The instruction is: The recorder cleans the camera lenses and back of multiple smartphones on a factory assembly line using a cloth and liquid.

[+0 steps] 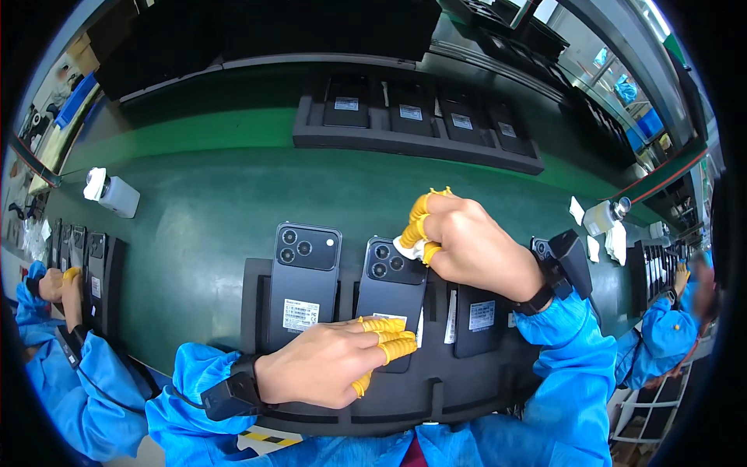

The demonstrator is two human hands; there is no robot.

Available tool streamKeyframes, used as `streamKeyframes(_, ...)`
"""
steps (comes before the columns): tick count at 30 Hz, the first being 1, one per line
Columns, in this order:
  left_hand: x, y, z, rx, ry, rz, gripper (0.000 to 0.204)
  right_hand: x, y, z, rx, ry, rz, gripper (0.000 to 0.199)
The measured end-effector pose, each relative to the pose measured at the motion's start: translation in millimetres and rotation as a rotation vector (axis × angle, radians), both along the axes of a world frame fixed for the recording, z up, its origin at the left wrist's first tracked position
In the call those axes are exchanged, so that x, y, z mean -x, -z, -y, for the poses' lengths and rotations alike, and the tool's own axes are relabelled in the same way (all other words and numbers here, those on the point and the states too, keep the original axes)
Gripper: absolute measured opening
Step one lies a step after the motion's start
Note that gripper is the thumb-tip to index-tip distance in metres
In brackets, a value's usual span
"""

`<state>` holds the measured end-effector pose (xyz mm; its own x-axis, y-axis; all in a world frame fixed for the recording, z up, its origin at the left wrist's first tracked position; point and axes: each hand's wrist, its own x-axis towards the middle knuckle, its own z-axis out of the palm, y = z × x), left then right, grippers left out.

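A dark grey smartphone [389, 292], back side up with its lens cluster at the top, lies over a black foam tray [467, 393] in front of me. My left hand [319, 366] lies across its lower part, yellow-cotted fingers at the right edge, thumb lower left, holding it. Pinched in my right hand [478, 245], also in yellow finger cots, is a small white wipe [408, 247] against the phone's top right corner beside the lenses. Left of it rests a second smartphone [305, 268]. A third smartphone [476, 331] sits right, partly under my right forearm.
Farther back stands a foam tray [420, 144] holding several phones. A white bottle [119, 196] is at the left, another bottle [603, 218] with crumpled white wipes [615, 243] at the right. Co-workers' hands [62, 288] work at the left rim, and another person [665, 331] at the right.
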<state>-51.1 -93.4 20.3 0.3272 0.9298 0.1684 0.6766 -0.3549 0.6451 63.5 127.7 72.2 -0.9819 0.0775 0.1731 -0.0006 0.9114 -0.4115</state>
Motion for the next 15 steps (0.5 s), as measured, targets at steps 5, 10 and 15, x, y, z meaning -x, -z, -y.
streamKeyframes(5,0,-8,-4,0.069,0.025,-0.057,0.040,-34,19,9,0.040,0.197,-0.095,0.015)
streamKeyframes(10,2,-4,-2,0.020,0.022,-0.101,0.050,-50,24,30,0.055,0.291,-0.121,0.020)
streamKeyframes(15,1,-3,0,0.000,-0.007,-0.080,0.051,-66,32,53,0.136,0.145,-0.163,0.028)
